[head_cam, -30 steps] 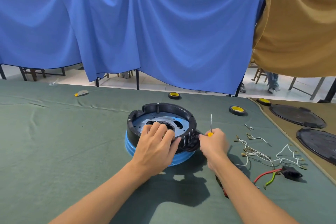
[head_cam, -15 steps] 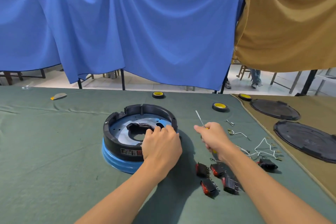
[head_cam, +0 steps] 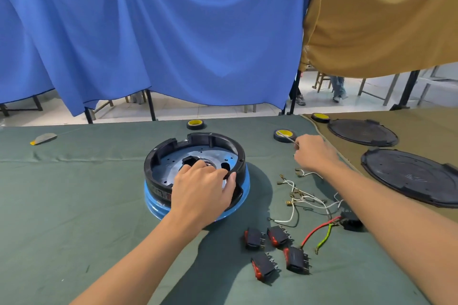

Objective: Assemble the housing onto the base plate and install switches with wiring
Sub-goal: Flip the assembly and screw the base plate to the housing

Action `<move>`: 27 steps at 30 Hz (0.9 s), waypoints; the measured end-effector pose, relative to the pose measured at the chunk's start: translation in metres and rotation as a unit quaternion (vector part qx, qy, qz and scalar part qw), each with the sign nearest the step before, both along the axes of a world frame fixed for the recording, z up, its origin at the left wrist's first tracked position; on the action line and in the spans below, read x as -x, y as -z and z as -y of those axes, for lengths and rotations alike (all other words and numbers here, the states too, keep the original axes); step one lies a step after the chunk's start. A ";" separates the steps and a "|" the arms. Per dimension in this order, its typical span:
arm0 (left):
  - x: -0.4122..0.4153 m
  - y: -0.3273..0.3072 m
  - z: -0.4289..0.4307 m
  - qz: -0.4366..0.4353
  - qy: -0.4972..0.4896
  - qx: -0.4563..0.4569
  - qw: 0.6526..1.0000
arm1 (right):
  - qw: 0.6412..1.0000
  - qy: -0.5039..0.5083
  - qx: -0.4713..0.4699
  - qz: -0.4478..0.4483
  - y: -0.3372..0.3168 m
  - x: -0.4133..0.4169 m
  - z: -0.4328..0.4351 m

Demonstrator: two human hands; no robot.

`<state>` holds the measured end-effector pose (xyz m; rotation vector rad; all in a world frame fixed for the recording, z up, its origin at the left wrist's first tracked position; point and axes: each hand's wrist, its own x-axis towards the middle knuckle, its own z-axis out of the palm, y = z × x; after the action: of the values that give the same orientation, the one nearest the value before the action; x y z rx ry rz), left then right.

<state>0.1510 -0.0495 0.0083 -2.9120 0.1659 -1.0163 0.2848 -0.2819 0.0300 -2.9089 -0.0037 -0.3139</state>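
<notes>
Black housing [head_cam: 158, 156], left hand [head_cam: 202, 192]; likely screwdriver [head_cam: 287, 138], right hand [head_cam: 314, 153]

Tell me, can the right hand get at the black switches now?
Probably yes: the switches lie uncovered on the green cloth near it. But the right hand holds a screwdriver, which it should put down first.

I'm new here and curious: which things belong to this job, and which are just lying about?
Job: housing, base plate, switches, wires, thin tool in right hand; left hand holds housing.
Lying about: tape rolls, black lids, grey scrap.
</notes>
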 end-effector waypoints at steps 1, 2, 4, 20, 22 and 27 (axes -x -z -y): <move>-0.003 -0.002 0.007 -0.001 -0.003 -0.007 1.000 | 1.000 0.002 0.016 0.000 0.002 -0.002 0.003; -0.006 -0.005 0.014 -0.003 -0.007 -0.012 1.000 | 1.000 0.001 0.023 -0.004 0.005 -0.005 0.005; -0.013 -0.010 0.029 -0.002 -0.018 -0.005 1.000 | 1.000 0.003 0.013 -0.018 0.010 -0.009 0.009; -0.028 -0.005 0.026 -0.028 -0.049 -0.090 0.994 | 0.999 0.026 -0.021 -0.041 0.029 -0.026 0.018; -0.030 -0.002 0.022 -0.022 -0.022 -0.079 0.996 | 0.998 0.035 -0.026 -0.040 0.028 -0.026 0.018; -0.029 0.000 0.013 -0.008 0.009 -0.061 0.998 | 0.998 0.034 -0.027 -0.046 0.022 -0.025 0.019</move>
<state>0.1804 -0.0623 0.0083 -2.8142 0.2461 -0.9513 0.3102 -0.3009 0.0075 -2.8709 0.1176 -0.1890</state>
